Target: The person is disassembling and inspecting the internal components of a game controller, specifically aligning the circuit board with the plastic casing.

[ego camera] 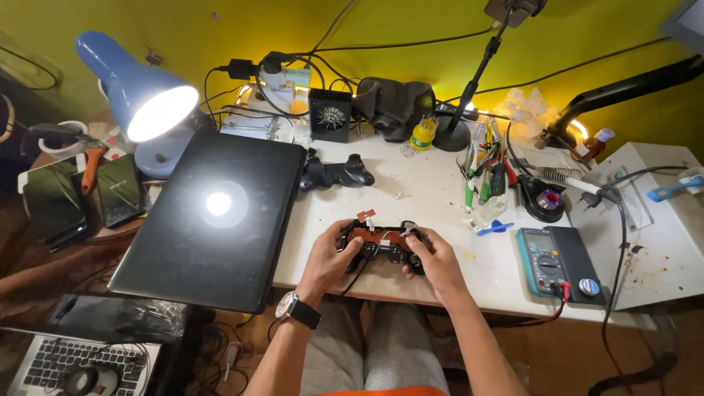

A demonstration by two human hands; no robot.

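Note:
An opened black game controller [386, 244] with its brown circuit board exposed sits near the front edge of the white table [433, 198]. My left hand [328, 259] grips its left handle and my right hand [438, 262] grips its right handle, thumbs on top. A thin cable hangs from the controller toward my lap. A black controller shell [334, 174] lies farther back on the table, apart from my hands.
A closed black laptop [213, 216] lies to the left under a lit blue desk lamp [139, 92]. A multimeter [555, 260] lies at the right, with a soldering stand [543, 199], several screwdrivers [484, 169], a small fan [330, 114] and cables behind.

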